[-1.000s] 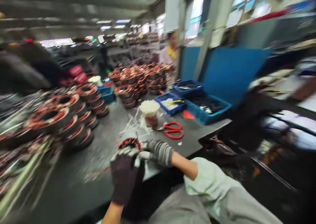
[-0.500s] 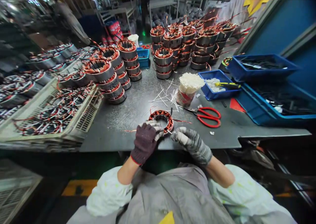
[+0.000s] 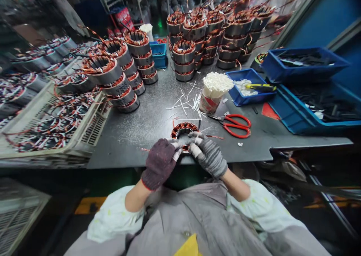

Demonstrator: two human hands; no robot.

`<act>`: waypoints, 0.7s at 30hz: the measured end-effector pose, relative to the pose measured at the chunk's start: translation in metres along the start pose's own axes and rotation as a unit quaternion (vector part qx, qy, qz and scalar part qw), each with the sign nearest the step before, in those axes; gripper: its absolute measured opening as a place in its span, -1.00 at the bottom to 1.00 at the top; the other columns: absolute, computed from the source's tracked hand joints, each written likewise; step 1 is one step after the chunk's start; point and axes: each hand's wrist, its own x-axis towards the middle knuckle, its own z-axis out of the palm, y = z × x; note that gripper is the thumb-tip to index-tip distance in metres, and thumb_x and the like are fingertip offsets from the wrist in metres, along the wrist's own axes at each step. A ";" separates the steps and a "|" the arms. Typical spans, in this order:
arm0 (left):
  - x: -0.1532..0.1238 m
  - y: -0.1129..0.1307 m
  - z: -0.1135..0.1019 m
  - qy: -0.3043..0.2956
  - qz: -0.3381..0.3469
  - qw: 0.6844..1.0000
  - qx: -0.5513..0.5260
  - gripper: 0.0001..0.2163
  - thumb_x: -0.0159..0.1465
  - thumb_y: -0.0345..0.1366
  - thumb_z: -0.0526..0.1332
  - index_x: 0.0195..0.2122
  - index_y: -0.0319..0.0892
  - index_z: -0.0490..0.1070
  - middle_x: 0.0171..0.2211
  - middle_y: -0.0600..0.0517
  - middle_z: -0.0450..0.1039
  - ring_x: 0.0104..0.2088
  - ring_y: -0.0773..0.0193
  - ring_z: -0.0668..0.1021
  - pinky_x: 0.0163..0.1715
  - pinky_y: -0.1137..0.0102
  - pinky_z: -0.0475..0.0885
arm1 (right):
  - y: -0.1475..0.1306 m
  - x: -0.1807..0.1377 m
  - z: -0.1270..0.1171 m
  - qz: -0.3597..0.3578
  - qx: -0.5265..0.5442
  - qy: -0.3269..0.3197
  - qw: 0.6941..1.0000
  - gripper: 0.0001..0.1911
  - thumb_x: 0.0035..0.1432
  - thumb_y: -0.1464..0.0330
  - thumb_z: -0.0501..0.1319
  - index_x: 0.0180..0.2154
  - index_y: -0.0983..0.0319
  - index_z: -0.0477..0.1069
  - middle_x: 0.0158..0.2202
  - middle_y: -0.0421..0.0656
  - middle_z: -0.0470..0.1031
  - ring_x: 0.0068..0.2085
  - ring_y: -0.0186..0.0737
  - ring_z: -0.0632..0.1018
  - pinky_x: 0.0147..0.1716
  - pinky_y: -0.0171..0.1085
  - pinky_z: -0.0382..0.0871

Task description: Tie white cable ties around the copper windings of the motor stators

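Stator, wound with copper wire, is gripped at its near rim by both gloved hands close to the front edge of the grey workbench. The left hand, in a dark glove, is closed on the rim at about 7 o'clock of the ring; the right hand, in a grey striped glove, is closed on it at about 5 o'clock, with white fingertips pressed towards the windings. The far half of the ring shows beyond the knuckles, at 12 o'clock from the hands.

Damage is judged most likely at the windings: a thin copper lead trails from the ring at 3 o'clock, and it could be snagged or kinked by a glove if the ring were turned carelessly. Because the ring sits near the bench edge, a slipped grip could let it drop towards the lap.

Outward from the hands, red-handled scissors lie at 2 o'clock, apart from the ring. A cup of white sleeves stands at 1 o'clock, with loose white strips scattered beside it. Blue bins are set further out at 2 o'clock. Stacks of stators fill the far bench at 12 o'clock, more stacks stand at 10 o'clock, and a slotted crate of wound parts rests at 9 o'clock.
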 end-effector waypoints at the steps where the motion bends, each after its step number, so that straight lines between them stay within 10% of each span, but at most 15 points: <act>1: 0.007 -0.004 -0.003 -0.032 0.016 0.999 -0.004 -0.86 0.43 -0.28 0.20 -0.09 -0.13 0.53 -0.13 -0.08 0.61 -0.04 0.12 0.59 -0.05 0.20 0.55 | 0.003 0.006 0.001 0.001 0.007 -0.006 1.000 -0.73 0.33 0.28 0.11 -0.20 0.20 0.58 0.00 0.00 0.61 0.10 -0.08 0.57 0.19 -0.04 0.42; 9: 0.040 -0.026 -0.001 -0.081 0.252 0.962 -0.067 -0.87 0.42 -0.27 0.22 -0.13 -0.10 0.56 -0.14 -0.01 0.64 -0.16 0.24 0.62 -0.09 0.27 0.48 | 0.028 0.070 -0.023 -0.045 0.162 -0.223 0.960 -0.73 0.23 0.22 0.17 -0.34 0.24 0.56 -0.09 -0.08 0.62 -0.05 -0.21 0.59 0.05 -0.19 0.45; 14: 0.026 -0.030 0.000 -0.019 0.191 0.981 -0.003 -0.86 0.36 -0.30 0.28 -0.07 -0.02 0.54 -0.03 0.03 0.64 0.08 0.06 0.57 0.11 0.07 0.38 | 0.031 0.071 -0.027 -0.063 0.176 -0.210 0.960 -0.73 0.22 0.21 0.25 -0.17 0.23 0.60 0.02 -0.06 0.59 0.07 -0.16 0.56 0.15 -0.12 0.40; 17: 0.018 -0.030 0.001 -0.003 0.162 0.987 0.002 -0.83 0.39 -0.36 0.23 -0.02 -0.03 0.49 -0.02 0.03 0.63 0.18 0.03 0.53 0.30 -0.07 0.22 | 0.043 0.067 -0.044 -0.002 0.165 -0.099 0.981 -0.62 0.15 0.15 0.33 -0.05 0.22 0.57 -0.12 -0.11 0.62 -0.05 -0.17 0.58 0.02 -0.15 0.47; 21: 0.009 -0.019 0.013 0.026 0.149 0.988 -0.013 -0.78 0.40 -0.43 0.18 0.05 -0.11 0.42 -0.06 -0.04 0.61 0.08 0.10 0.57 0.24 0.05 0.36 | 0.066 0.090 -0.081 0.147 0.108 0.250 0.951 -0.62 0.19 0.05 0.25 -0.29 0.25 0.52 -0.34 -0.13 0.58 -0.29 -0.23 0.53 -0.18 -0.19 0.48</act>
